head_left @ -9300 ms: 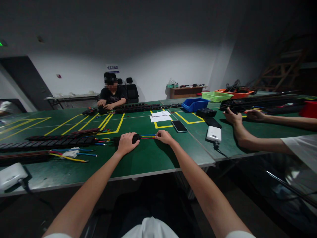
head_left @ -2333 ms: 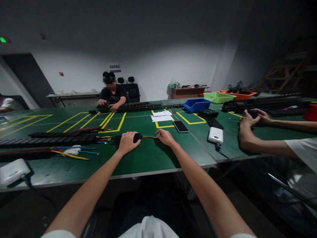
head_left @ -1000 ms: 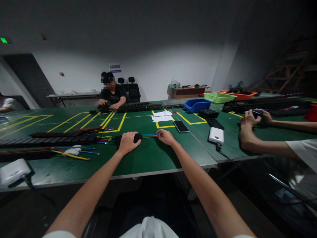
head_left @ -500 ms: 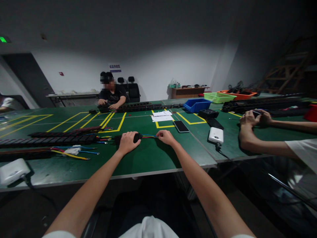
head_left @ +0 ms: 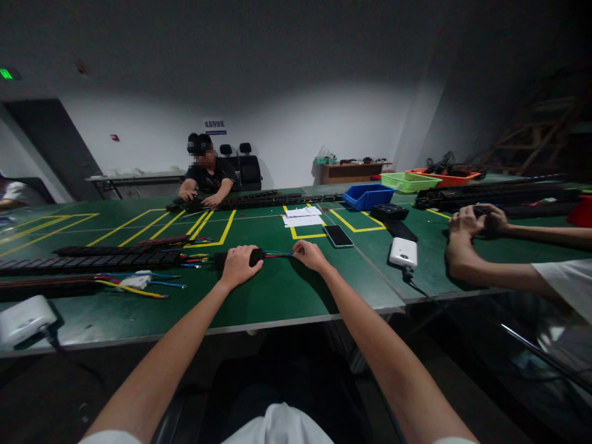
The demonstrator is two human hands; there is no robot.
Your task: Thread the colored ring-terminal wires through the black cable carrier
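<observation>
The table (head_left: 277, 296) carries papers (head_left: 303, 217) and a phone (head_left: 338, 236).

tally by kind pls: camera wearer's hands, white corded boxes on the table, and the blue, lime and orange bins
Wearer's hands: 2, left hand gripping a black part, right hand pinching coloured wires
White corded boxes: 2
Blue bin: 1
Lime bin: 1
Orange bin: 1
Total: 7
</observation>
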